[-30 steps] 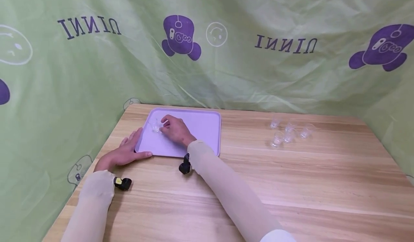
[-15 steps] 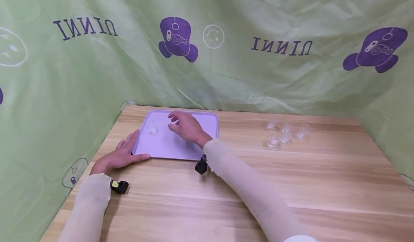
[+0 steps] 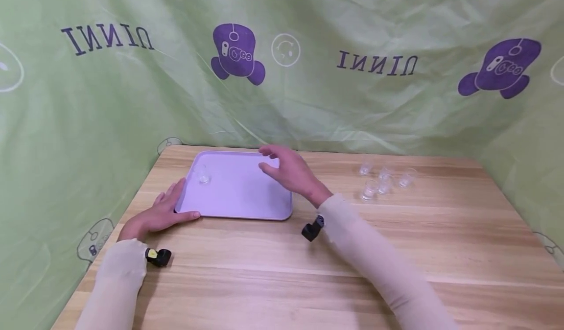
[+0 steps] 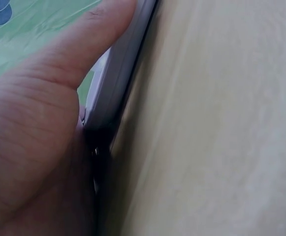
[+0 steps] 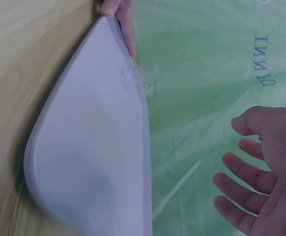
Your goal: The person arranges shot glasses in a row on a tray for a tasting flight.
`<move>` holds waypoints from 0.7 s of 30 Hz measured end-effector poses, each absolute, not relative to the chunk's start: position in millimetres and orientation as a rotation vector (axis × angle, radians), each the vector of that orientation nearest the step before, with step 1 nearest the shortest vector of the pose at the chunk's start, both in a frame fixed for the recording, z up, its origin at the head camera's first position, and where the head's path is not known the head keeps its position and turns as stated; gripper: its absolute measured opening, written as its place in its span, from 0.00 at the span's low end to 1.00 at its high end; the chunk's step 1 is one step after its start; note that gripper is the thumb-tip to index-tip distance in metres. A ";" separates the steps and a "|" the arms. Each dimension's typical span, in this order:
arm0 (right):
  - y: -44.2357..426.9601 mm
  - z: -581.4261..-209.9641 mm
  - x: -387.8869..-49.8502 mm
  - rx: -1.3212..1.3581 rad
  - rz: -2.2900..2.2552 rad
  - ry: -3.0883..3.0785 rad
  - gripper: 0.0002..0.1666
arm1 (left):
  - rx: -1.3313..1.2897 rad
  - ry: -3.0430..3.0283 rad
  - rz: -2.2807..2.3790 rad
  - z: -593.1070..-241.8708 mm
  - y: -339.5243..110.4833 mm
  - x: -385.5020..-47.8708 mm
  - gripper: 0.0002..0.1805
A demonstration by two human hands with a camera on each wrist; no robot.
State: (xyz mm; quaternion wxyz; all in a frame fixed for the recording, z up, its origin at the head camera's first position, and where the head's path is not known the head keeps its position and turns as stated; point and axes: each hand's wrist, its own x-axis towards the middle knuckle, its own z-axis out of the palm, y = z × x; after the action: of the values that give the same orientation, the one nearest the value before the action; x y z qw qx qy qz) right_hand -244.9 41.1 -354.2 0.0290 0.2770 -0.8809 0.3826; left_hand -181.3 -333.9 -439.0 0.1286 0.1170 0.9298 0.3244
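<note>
**L hand (image 3: 160,214) at tray (image 3: 238,188) corner, R hand (image 3: 291,171) above far R side, one glass (image 3: 204,177) on tray**

We see the lilac tray lying flat on the wood table (image 3: 220,276), toward its far L part; the small clear glass stands on the tray near the L rim, well apart from the R hand; in the R wrist view we get it only as a blur by the rim.

L hand is spread at the tray's near L corner, fingers straight along the L side, thumb apart from them & lying along the near edge; the L wrist view shows us the thumb against the tray's rim, w/ a dark gap under the corner.

R hand is held in the air over the far R corner, hiding it from the head view; fingers slightly bent w/ gaps btwn them, thumb well apart from the fingertips; hand & tray are apart in the R wrist view.

Five more glasses (image 3: 385,187) stand in a loose group on the table, R of the tray; two in the middle overlap in our head view, so we can't tell if they touch; the other three sit around them, one at back L, one at front L, one on the R.

Both arms wear beige sleeves (image 3: 114,281), each w/ a small black camera (image 3: 312,228) at the wrist; behind the table hangs green cloth (image 3: 308,109) w/ purple figures, smiley outlines & reversed lettering.
</note>
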 end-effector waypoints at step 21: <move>214.9 -359.2 -222.8 0.516 1.244 -2.593 0.24 | 0.345 2.709 0.860 -427.5 -324.4 -179.4 0.64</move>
State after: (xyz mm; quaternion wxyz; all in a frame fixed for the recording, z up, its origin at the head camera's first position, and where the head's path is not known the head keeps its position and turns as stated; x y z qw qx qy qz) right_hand -222.8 214.9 -359.2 0.1096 0.1756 -0.8821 0.4231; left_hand -179.4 -324.4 -427.5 0.1390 0.1192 0.9370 0.2973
